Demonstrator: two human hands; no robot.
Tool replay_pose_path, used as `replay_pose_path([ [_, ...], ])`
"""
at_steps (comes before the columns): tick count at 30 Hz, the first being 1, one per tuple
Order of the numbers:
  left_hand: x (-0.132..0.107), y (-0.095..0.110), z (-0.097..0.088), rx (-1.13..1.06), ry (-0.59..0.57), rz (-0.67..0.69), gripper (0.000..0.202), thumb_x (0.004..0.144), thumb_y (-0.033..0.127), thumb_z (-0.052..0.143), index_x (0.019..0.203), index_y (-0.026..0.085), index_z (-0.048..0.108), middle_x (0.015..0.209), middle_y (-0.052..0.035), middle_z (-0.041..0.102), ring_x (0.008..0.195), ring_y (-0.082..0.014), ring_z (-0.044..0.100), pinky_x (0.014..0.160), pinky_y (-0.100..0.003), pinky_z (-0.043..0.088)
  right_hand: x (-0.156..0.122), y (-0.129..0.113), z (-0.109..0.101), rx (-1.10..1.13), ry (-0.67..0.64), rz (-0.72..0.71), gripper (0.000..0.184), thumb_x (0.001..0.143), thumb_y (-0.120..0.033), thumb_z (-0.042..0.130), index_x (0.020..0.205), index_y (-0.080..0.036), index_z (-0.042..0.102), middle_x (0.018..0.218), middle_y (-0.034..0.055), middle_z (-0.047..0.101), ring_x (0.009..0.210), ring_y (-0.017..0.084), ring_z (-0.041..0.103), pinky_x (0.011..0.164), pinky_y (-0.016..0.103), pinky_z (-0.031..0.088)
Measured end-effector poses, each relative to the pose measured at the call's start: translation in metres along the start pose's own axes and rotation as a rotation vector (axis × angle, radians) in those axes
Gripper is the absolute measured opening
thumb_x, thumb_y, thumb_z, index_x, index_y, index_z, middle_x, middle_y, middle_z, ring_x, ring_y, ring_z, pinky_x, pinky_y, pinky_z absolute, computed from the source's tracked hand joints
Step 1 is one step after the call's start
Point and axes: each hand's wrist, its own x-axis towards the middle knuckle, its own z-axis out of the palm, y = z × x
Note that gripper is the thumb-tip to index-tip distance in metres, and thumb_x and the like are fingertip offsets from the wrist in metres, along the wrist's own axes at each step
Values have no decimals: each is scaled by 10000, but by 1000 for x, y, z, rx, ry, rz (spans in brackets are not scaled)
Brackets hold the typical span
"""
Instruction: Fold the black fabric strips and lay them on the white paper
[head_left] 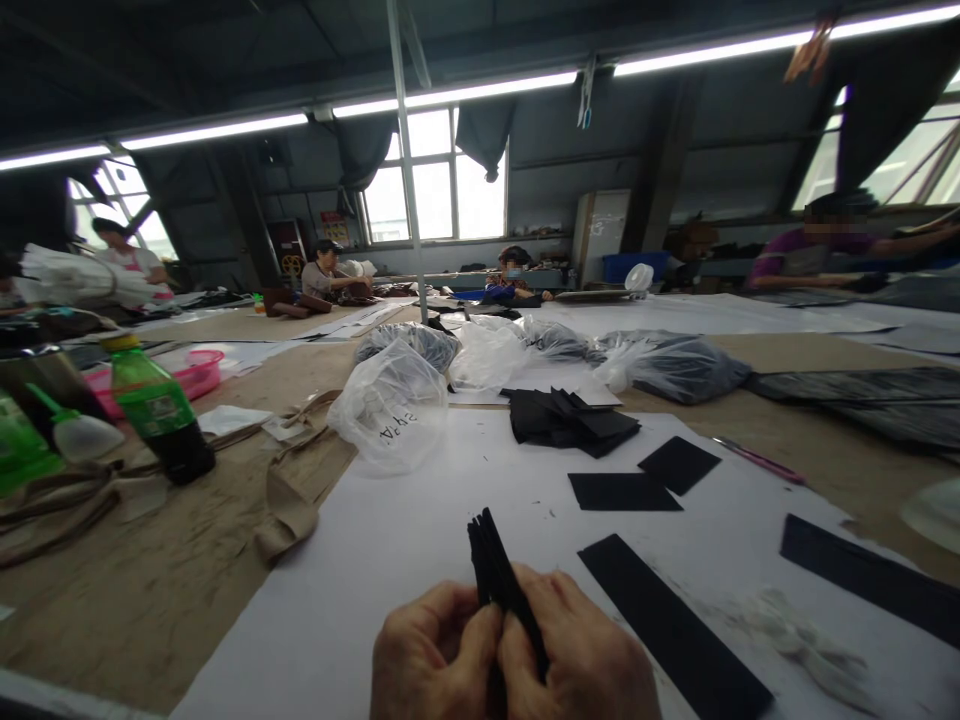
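Note:
Between my two hands is a small stack of black fabric pieces (491, 555), held on edge above the white paper (345, 610). My left hand (435, 650) pinches its near left side. Around the right side, my right hand (581, 640) is closed with its thumb against the stack. The lower part of the stack is hidden by my fingers. Just right of my hands lies a long black strip (671, 625). Beyond it rest two black rectangles (624, 491) and a loose pile of black pieces (566, 420).
Clear plastic bags (390, 405) stand across the table's middle. To the left are a green-labelled bottle (159, 410), a pink basket (201, 372) and beige straps (289, 510). At right lie a pink-handled tool (761, 460) and another black strip (870, 575). Several people work farther back.

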Motion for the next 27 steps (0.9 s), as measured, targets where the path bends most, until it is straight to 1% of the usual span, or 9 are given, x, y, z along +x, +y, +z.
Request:
replay_pose_path([
  [6, 2, -2, -1, -12, -47, 14, 327, 616, 421, 652, 733, 118, 694, 615, -65, 679, 576, -191, 612, 520, -232, 467, 2, 12, -2, 36, -62, -59, 234, 736, -112, 390, 846, -195, 580, 726, 31, 597, 626, 169, 586, 533, 252, 400],
  [9, 0, -2, 0, -3, -49, 10, 344, 625, 421, 644, 782, 120, 700, 650, -67, 690, 608, -219, 629, 528, -255, 487, 3, 12, -7, 72, -122, -5, 207, 739, -110, 400, 798, -202, 576, 726, 25, 603, 628, 159, 583, 556, 242, 404],
  [11, -3, -1, 2, 56, -4, 43, 326, 637, 402, 632, 801, 130, 702, 664, -60, 694, 612, -215, 632, 521, -245, 481, 5, 9, -12, 85, -139, 28, 198, 732, -106, 405, 758, -203, 575, 705, 19, 597, 619, 156, 576, 566, 242, 402],
  [14, -6, 1, 5, 175, 66, 141, 266, 672, 362, 596, 795, 153, 704, 662, -36, 692, 614, -184, 631, 556, -218, 469, 6, 5, -15, 38, -49, 9, 206, 699, -96, 405, 733, -190, 585, 665, 22, 578, 606, 167, 568, 556, 257, 393],
  [16, -5, 0, 5, 219, 70, 172, 258, 694, 367, 565, 785, 164, 696, 665, -27, 690, 621, -175, 628, 573, -215, 465, 7, 7, -15, -17, 13, -35, 210, 694, -93, 404, 738, -185, 587, 654, 21, 568, 601, 170, 563, 545, 260, 387],
  [17, -4, -2, 4, 225, 53, 164, 268, 699, 382, 555, 779, 166, 690, 668, -27, 688, 623, -175, 626, 580, -218, 464, 7, 8, -15, -43, 37, -65, 211, 702, -94, 404, 750, -185, 588, 652, 17, 565, 597, 168, 560, 536, 257, 384],
  [20, 3, -9, -1, 204, -29, 73, 323, 695, 444, 548, 794, 162, 671, 654, -33, 675, 613, -179, 611, 578, -230, 466, 6, 14, -12, -134, 119, -138, 217, 736, -114, 417, 836, -171, 601, 666, 15, 570, 597, 159, 562, 504, 243, 376],
  [22, 7, -15, -3, 198, -61, 31, 355, 699, 479, 537, 807, 164, 661, 625, -30, 662, 595, -175, 596, 577, -232, 464, 4, 15, -9, -196, 194, -153, 237, 753, -126, 415, 883, -145, 612, 688, 32, 583, 623, 164, 569, 506, 241, 379],
  [27, 11, -24, -8, 242, -44, 39, 372, 704, 519, 507, 754, 176, 643, 600, -26, 647, 558, -160, 568, 578, -229, 452, 1, 9, -9, -261, 298, -114, 273, 798, -137, 376, 883, -112, 634, 707, 65, 604, 651, 173, 569, 521, 241, 385],
])
